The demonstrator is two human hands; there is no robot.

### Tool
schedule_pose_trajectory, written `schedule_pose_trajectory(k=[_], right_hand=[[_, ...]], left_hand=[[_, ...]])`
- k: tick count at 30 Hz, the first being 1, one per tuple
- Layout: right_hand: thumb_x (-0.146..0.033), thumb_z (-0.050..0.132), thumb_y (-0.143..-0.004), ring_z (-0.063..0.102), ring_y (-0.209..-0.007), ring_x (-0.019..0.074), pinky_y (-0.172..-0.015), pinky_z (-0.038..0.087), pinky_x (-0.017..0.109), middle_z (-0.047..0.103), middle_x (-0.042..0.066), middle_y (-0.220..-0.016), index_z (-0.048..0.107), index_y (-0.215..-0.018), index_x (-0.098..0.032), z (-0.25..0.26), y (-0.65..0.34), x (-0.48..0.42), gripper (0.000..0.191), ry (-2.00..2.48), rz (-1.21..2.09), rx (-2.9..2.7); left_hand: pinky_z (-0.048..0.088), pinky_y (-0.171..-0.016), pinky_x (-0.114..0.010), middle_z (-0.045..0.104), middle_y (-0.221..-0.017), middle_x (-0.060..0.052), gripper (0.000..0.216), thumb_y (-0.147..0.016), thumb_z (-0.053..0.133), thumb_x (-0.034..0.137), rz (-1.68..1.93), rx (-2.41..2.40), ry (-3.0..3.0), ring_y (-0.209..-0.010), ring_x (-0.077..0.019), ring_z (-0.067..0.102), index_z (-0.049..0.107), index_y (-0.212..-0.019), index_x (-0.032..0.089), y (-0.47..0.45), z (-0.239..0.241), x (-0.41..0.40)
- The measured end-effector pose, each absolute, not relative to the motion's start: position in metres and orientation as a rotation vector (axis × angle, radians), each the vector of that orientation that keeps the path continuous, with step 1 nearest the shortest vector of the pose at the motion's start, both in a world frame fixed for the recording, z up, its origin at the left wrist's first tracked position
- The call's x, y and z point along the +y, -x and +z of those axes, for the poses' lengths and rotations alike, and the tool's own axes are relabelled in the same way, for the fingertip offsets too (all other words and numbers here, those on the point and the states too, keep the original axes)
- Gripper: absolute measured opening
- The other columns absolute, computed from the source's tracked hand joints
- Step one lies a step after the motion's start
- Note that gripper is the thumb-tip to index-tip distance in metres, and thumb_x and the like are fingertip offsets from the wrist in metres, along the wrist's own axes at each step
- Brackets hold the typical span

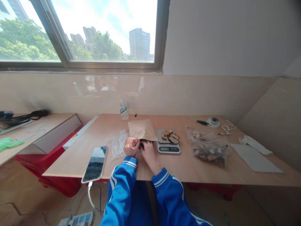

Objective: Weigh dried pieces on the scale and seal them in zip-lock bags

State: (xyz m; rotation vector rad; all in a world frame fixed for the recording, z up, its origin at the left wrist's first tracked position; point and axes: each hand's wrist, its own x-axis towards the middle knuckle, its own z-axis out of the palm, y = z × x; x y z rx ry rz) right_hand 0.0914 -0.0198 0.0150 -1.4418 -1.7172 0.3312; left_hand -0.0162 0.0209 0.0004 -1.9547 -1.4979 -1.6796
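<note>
A flat brown paper bag (141,128) lies on the table in front of me, its near edge slightly raised. My left hand (131,147) is closed on the left part of that near edge. Close beside it, my right hand (148,150) has its fingers curled in at the same edge; the fingertips are partly hidden under the paper. A dark gap shows between the hands. Right of the bag, a white kitchen scale (168,148) carries several dried mushroom slices (169,136). A crumpled clear plastic bag (117,146) lies by my left hand.
Zip bags of dried mushrooms (209,153) lie right of the scale. Farther right are a screwdriver (202,122), a white camera-like device (213,121) and a white sheet (256,158). A plugged-in phone (95,164) is at the left front edge. A bottle (123,110) stands at the back.
</note>
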Motion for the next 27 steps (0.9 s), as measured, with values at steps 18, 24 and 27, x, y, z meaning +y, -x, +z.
schedule_pose_trajectory(k=[18, 24, 27], right_hand=[[-0.013, 0.048, -0.08, 0.057, -0.091, 0.0185, -0.081, 0.047, 0.033, 0.06, 0.005, -0.091, 0.065, -0.078, -0.021, 0.045, -0.194, -0.055, 0.018, 1.152, 0.27, -1.343], [-0.004, 0.043, -0.079, 0.053, -0.103, 0.0224, -0.093, 0.036, 0.043, 0.062, 0.006, -0.101, 0.066, -0.087, -0.021, 0.044, -0.206, -0.006, 0.03, 1.349, 0.082, -1.672], [-0.005, 0.043, -0.081, 0.048, -0.11, 0.0242, -0.097, 0.03, 0.047, 0.059, 0.007, -0.109, 0.065, -0.091, -0.022, 0.032, -0.193, -0.029, 0.03, 1.402, -0.051, -1.61]], left_hand=[[0.04, -0.057, -0.021, 0.055, -0.062, 0.0, 0.021, -0.079, 0.059, 0.037, -1.625, -1.531, 1.879, -0.066, -0.013, 0.051, 0.06, -0.067, 0.02, 0.02, -0.003, 0.022], [0.041, -0.058, -0.021, 0.056, -0.062, 0.0, 0.02, -0.079, 0.058, 0.037, -1.614, -1.513, 1.867, -0.066, -0.0131, 0.051, 0.062, -0.07, 0.02, 0.019, -0.002, 0.023], [0.041, -0.06, -0.021, 0.056, -0.061, 0.001, 0.019, -0.079, 0.059, 0.036, -1.602, -1.503, 1.843, -0.066, -0.0132, 0.052, 0.062, -0.069, 0.02, 0.019, -0.001, 0.023]])
